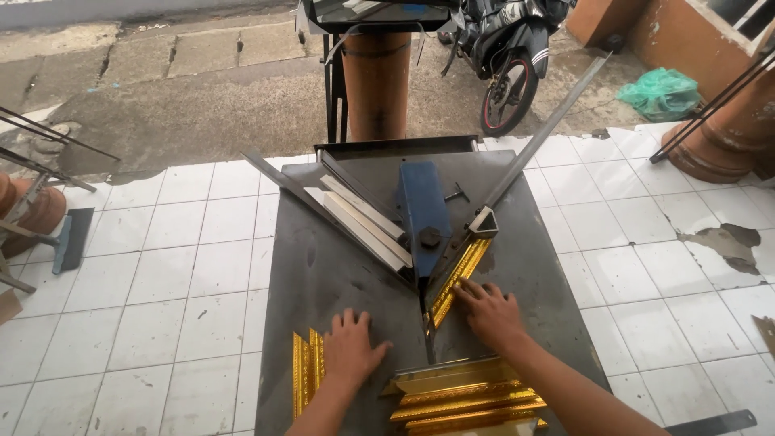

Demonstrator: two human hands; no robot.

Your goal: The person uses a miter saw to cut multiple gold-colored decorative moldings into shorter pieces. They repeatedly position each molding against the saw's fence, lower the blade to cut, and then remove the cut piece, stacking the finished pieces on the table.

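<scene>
1. Gold moulding strip lies along the right fence of the blue mitre cutter, mid-worktop.
2. Right hand: grip spread, fingers pressing beside the strip.
3. Left hand: flat, empty.
4. Cut gold pieces stacked at near edge; probably several done.
</scene>
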